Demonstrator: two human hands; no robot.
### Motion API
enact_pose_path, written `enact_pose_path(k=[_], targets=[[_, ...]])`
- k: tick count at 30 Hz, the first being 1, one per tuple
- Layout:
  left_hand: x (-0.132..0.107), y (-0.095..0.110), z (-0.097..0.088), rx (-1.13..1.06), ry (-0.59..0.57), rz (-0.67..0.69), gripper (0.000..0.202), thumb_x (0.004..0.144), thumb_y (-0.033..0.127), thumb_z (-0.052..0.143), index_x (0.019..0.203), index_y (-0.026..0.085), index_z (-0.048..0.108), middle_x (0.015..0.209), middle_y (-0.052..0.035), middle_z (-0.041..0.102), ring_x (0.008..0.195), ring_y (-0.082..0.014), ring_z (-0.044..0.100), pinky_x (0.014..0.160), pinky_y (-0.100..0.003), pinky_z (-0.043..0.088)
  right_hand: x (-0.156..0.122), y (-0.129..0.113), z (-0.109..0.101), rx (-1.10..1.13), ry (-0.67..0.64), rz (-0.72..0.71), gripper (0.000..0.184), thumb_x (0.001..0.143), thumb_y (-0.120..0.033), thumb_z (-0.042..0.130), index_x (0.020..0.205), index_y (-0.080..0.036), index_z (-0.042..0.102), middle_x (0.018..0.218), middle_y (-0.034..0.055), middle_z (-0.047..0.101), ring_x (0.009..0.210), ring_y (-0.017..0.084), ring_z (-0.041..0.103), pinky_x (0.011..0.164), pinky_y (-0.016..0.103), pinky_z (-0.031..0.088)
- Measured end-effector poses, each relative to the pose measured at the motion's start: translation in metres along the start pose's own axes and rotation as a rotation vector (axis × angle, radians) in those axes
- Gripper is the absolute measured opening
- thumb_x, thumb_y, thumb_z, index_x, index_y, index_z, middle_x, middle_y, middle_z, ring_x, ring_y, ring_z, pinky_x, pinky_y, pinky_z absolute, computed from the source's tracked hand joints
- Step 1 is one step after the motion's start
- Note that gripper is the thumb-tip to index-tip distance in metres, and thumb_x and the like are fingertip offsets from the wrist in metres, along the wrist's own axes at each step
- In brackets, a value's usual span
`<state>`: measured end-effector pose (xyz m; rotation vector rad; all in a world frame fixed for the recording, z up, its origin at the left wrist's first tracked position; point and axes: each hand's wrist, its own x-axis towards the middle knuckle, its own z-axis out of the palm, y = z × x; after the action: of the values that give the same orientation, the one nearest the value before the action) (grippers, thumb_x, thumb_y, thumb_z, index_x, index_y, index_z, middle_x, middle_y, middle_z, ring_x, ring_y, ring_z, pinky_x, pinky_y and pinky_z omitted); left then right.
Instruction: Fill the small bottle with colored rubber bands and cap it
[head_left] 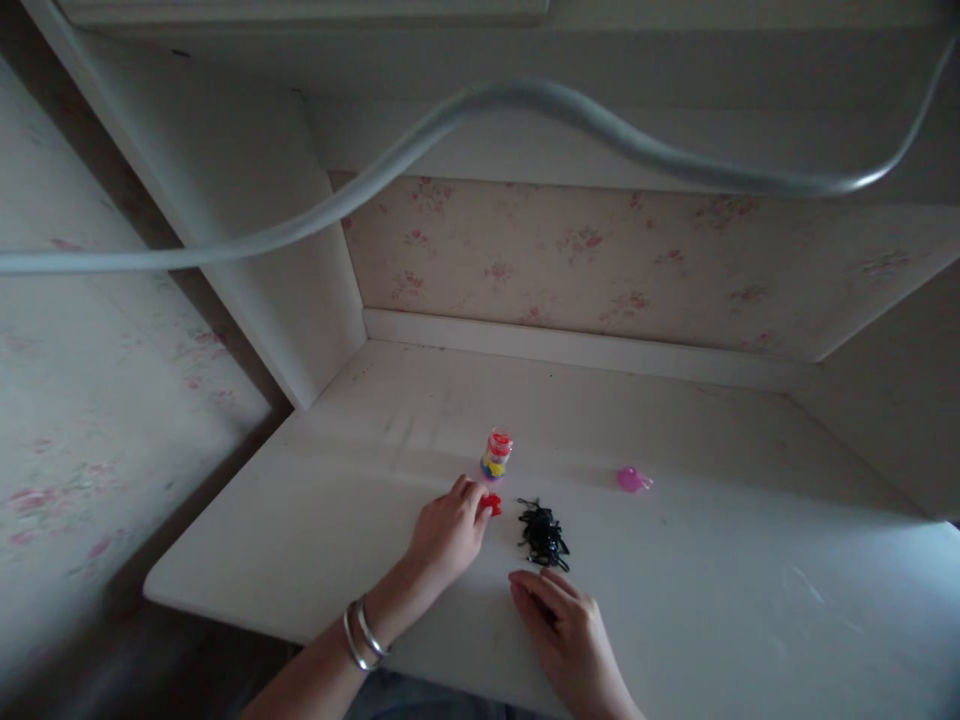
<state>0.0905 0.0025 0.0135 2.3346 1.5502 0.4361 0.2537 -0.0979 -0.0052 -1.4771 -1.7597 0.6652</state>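
My left hand, with two silver bangles at its wrist, has its fingers closed at a small red clump on the white desk. The clump's exact kind is too small to tell. Just beyond it stands a small clear jar with red, yellow and blue contents. A tangled pile of black elastic bands lies between my hands. Close in front of that pile, my right hand holds its thumb and forefinger pressed together; whatever they pinch, if anything, cannot be made out.
On the right of the desk lies a small pink object with a tied-looking end. A pale cable runs across the upper view under an overhead shelf. Side panels and a papered back wall enclose the desk.
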Motion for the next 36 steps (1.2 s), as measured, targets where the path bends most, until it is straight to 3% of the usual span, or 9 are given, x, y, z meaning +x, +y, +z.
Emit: enact_pose_path(k=[7,13,21,29,36], targets=[[0.012,0.001,-0.001,0.096,-0.026,0.024,0.018,0.095,0.027,0.043,0.094,0.024,0.06,0.097,-0.0017,0.06,0.077,-0.0145,0.063,0.065,-0.024,0.043,0.004,-0.002,-0.002,0.01,0.04,-0.028,0.029,0.094,-0.032,0.045,0.088,-0.022,0.072,0.065,0.0012,0.058,0.054,0.011,0.055,0.051,0.018,0.041],[0.014,0.0,-0.003,0.08,-0.022,0.018,0.019,0.095,0.028,0.044,0.102,0.027,0.062,0.098,-0.0017,0.06,0.076,-0.0143,0.063,0.064,-0.024,0.043,0.003,-0.002,-0.004,0.042,0.029,-0.024,0.029,0.094,-0.031,0.045,0.092,-0.022,0.072,0.066,0.0014,0.058,0.054,0.011,0.054,0.051,0.019,0.04],[0.016,0.005,-0.004,0.068,-0.036,-0.022,0.016,0.092,0.026,0.046,0.089,0.023,0.062,0.098,-0.0025,0.06,0.075,-0.0136,0.063,0.066,-0.023,0.043,0.003,-0.001,-0.004,0.077,0.013,-0.006,0.029,0.095,-0.031,0.045,0.093,-0.021,0.072,0.068,0.0023,0.059,0.057,0.011,0.055,0.053,0.019,0.04],[0.016,0.002,0.0,0.047,-0.001,-0.023,0.017,0.094,0.031,0.044,0.095,0.025,0.06,0.098,-0.0004,0.06,0.079,-0.0133,0.064,0.066,-0.022,0.042,0.002,0.004,-0.002,0.061,0.005,0.0,0.029,0.095,-0.032,0.045,0.093,-0.021,0.072,0.069,0.0027,0.06,0.058,0.012,0.055,0.055,0.019,0.041],[0.019,0.002,0.001,0.132,-0.066,0.014,0.021,0.094,0.03,0.045,0.09,0.028,0.065,0.095,0.0013,0.06,0.071,-0.0118,0.062,0.061,-0.023,0.039,0.002,0.005,-0.002,0.077,0.003,0.012,0.027,0.095,-0.031,0.045,0.094,-0.022,0.071,0.07,0.0024,0.059,0.059,0.012,0.055,0.055,0.019,0.041]])
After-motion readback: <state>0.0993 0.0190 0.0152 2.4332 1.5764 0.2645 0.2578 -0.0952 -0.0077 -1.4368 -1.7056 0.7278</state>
